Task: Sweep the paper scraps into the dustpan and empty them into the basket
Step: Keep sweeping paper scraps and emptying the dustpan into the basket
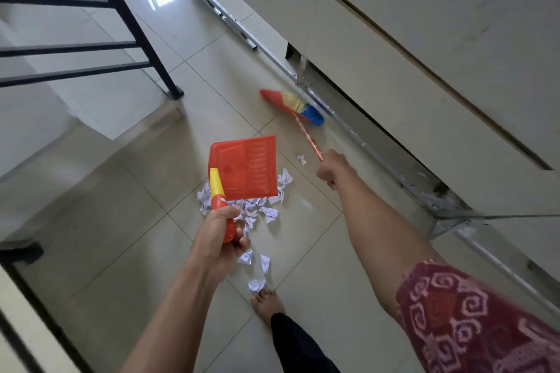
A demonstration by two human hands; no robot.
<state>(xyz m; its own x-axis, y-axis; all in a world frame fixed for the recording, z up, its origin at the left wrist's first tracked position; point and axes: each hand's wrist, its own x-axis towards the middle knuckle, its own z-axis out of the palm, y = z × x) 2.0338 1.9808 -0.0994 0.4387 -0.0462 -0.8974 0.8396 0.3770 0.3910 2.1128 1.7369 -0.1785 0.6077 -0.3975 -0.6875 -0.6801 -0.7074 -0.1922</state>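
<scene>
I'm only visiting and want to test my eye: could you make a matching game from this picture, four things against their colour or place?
Things:
1 dustpan
2 broom
3 scraps
4 railing

Matches:
A white, lying on the floor
B black, upper left of the view
C handle gripped by the right hand
D orange, gripped by the left hand

Pairs: 1-D, 2-C, 3-A, 4-B
</scene>
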